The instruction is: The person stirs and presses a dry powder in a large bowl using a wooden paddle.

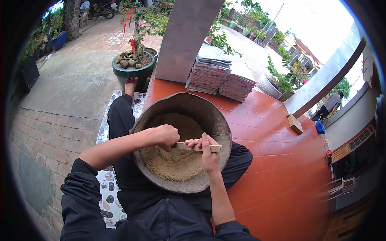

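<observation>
A large round, dark basin (219, 120) rests in my lap, with fine tan powder (171, 166) spread over its bottom and banked against its sides. Over the basin, both hands hold a short flat wooden stick (188, 147) lying roughly crosswise. My left hand (165, 136) is closed in a fist around the stick's left end. Near the other end, my right hand (209, 154) grips it, thumb pointing up along the near side and fingers curled behind. The stick's left tip is hidden by my left hand.
A green pot (134, 74) with a small tree and stones stands ahead, beside a square pillar (183, 40). Stacked bundles (207, 78) sit on red tiles (265, 160). Further right are a cardboard box (294, 124), a blue basin (320, 127) and a bending person (331, 103).
</observation>
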A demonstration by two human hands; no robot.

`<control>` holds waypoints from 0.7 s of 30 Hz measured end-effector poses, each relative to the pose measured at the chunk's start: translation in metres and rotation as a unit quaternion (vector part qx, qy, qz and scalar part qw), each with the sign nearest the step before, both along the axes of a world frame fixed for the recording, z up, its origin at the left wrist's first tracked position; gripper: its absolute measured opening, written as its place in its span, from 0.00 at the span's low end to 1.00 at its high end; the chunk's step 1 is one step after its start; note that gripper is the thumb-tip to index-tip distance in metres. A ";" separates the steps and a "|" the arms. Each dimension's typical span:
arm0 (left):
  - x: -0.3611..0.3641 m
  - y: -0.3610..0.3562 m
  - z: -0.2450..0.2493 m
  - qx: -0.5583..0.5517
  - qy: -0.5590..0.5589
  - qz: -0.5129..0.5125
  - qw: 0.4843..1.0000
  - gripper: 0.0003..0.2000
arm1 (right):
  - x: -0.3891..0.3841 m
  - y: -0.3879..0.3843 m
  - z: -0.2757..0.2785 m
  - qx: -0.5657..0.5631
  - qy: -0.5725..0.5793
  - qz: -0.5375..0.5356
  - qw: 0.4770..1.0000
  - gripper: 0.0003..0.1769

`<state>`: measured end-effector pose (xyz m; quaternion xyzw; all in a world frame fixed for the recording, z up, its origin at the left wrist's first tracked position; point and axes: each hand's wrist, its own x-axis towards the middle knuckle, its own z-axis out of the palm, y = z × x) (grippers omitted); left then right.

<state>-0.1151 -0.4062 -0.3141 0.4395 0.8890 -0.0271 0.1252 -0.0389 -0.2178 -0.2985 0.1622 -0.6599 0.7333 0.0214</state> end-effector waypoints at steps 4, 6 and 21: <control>0.009 0.014 -0.004 -0.007 -0.050 -0.007 0.999 0.13 | 0.012 0.007 0.010 0.057 -0.031 0.008 0.998 0.21; 0.009 0.019 0.002 -0.034 -0.091 -0.004 0.995 0.14 | 0.014 0.011 0.013 0.062 -0.039 0.015 0.997 0.21; 0.036 0.055 -0.044 0.103 -0.133 -0.141 0.976 0.13 | 0.053 0.015 0.047 0.240 -0.033 0.044 0.969 0.16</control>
